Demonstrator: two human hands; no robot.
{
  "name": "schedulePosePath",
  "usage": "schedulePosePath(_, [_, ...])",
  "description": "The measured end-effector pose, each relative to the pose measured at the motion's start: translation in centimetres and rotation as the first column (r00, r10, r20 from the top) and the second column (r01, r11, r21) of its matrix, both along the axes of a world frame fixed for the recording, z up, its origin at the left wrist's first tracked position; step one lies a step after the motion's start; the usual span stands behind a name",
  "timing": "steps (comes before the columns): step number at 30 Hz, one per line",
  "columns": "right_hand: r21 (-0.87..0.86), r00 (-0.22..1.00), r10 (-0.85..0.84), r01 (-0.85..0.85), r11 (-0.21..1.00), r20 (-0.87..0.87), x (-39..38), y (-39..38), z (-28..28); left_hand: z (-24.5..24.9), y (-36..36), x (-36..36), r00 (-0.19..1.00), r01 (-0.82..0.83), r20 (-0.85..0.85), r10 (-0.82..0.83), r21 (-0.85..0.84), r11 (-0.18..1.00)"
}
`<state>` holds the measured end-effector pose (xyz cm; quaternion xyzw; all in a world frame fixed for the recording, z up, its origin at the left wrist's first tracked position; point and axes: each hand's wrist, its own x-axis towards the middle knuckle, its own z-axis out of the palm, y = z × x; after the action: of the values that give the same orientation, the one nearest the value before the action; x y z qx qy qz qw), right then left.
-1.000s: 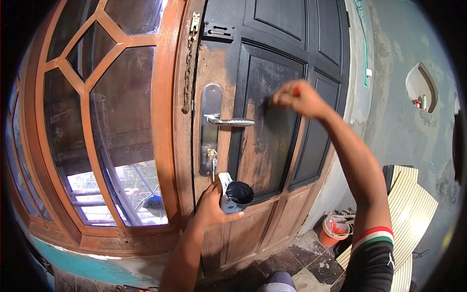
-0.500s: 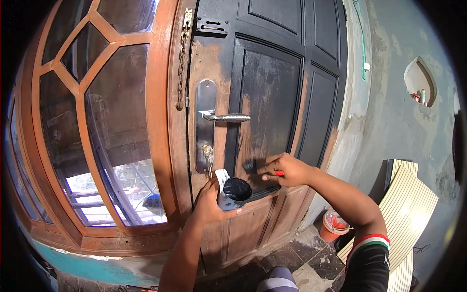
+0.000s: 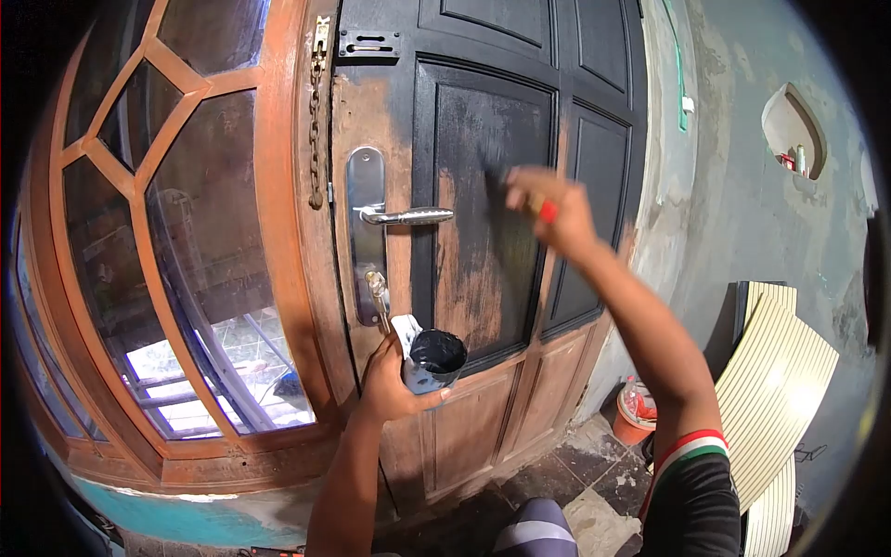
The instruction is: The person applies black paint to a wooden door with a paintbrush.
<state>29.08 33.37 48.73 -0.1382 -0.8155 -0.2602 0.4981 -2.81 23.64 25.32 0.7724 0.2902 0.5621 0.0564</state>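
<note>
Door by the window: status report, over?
Left hand holding paint cup below metal handle. Right hand at patchy dark panel, brush blurred. Handle juts over panel's edge.

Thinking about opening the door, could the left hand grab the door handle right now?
Probably not without freeing itself: the left hand is close, just below the door handle, but its grip is taken up by the cup of dark paint.

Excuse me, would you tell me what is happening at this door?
A person's left hand holds a translucent cup of black paint. Their right hand, blurred, has a dark brush at the middle panel of a wooden door. That panel is patchy black and brown; the upper panels are black, the lower ones bare brown.
</note>
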Motion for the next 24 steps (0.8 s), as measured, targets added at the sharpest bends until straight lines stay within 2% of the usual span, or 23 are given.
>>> schedulePosePath(1, [-0.109, 0.991, 0.006, 0.009, 0.994, 0.132, 0.5, -0.1, -3.9, 0.1, -0.2, 0.0, 1.000, -0.001, 0.009, 0.001, 0.007, 1.000])
schedulePosePath(2, [-0.085, 0.978, -0.029, 0.047, 0.995, 0.208, 0.4, -0.9, -7.4, 0.1, 0.0, -0.1, 1.000, 0.001, -0.014, 0.000, 0.018, 1.000])
schedulePosePath(4, [-0.167, 0.959, -0.008, 0.058, 0.984, 0.283, 0.8, -2.1, -12.6, 0.0, 0.4, -0.4, 0.998, 0.002, -0.060, 0.001, 0.043, 0.999])
schedulePosePath(5, [-0.351, 0.925, 0.025, 0.119, 0.929, 0.380, 0.9, -3.4, -13.2, 0.2, 0.2, -0.4, 0.999, 0.004, -0.047, -0.002, 0.041, 0.999])
schedulePosePath(7, [-0.573, 0.840, 0.141, 0.225, 0.788, 0.524, 0.6, -4.3, -13.2, 0.8, -0.4, -0.1, 1.000, 0.007, -0.017, -0.007, 0.036, 0.999])
schedulePosePath(10, [-0.609, 0.883, 0.165, 0.158, 0.777, 0.440, 0.5, -3.8, -8.5, 0.7, -0.3, 0.0, 1.000, 0.022, -0.004, -0.021, 0.022, 1.000])
schedulePosePath(11, [-0.502, 0.900, 0.076, 0.169, 0.848, 0.430, 0.4, -3.1, -5.7, 0.6, -0.3, 0.0, 1.000, 0.031, 0.002, -0.031, -0.003, 1.000])
schedulePosePath(12, [-0.536, 0.934, -0.019, 0.222, 0.814, 0.357, 0.5, -2.5, -2.8, 0.5, -0.2, 0.0, 0.999, 0.039, 0.007, -0.039, -0.030, 0.999])
schedulePosePath(14, [-0.329, 0.987, -0.002, 0.056, 0.943, 0.163, 1.0, -0.8, 1.0, 0.3, -0.2, -0.1, 1.000, 0.015, -0.001, -0.015, -0.068, 0.998])
schedulePosePath(15, [-0.212, 0.992, -0.049, 0.023, 0.977, -0.120, 0.1, -2.6, 1.9, 0.3, -0.2, -0.1, 1.000, -0.015, -0.019, 0.013, -0.080, 0.997])
schedulePosePath(16, [-0.059, 0.973, -0.036, 0.023, 0.998, -0.229, -0.3, -2.2, 1.1, 0.2, -0.3, -0.1, 0.999, -0.046, -0.031, 0.043, -0.089, 0.995])
schedulePosePath(17, [0.097, 0.944, -0.007, 0.041, 0.994, -0.330, -0.3, -1.5, -0.2, 0.1, -0.2, -0.2, 0.999, -0.039, -0.040, 0.035, -0.100, 0.994])
schedulePosePath(19, [0.118, 0.978, 0.058, -0.034, 0.992, -0.200, 0.6, 0.6, -6.1, 0.2, -0.1, -0.3, 0.998, -0.027, -0.056, 0.020, -0.118, 0.993])
schedulePosePath(21, [0.059, 0.997, -0.078, 0.080, 0.995, -0.025, 0.2, -1.4, -13.0, -0.1, 0.0, -0.2, 0.999, -0.021, -0.051, 0.016, -0.107, 0.994])
schedulePosePath(23, [-0.052, 0.996, -0.076, 0.078, 0.996, 0.036, 0.0, -2.7, -20.6, 0.0, -0.1, -0.3, 0.998, -0.017, -0.061, 0.010, -0.120, 0.993])
schedulePosePath(24, [-0.242, 0.985, -0.110, 0.139, 0.960, 0.130, 0.1, -3.4, -23.6, 0.4, -0.3, -0.4, 0.998, -0.016, -0.070, 0.007, -0.136, 0.991])
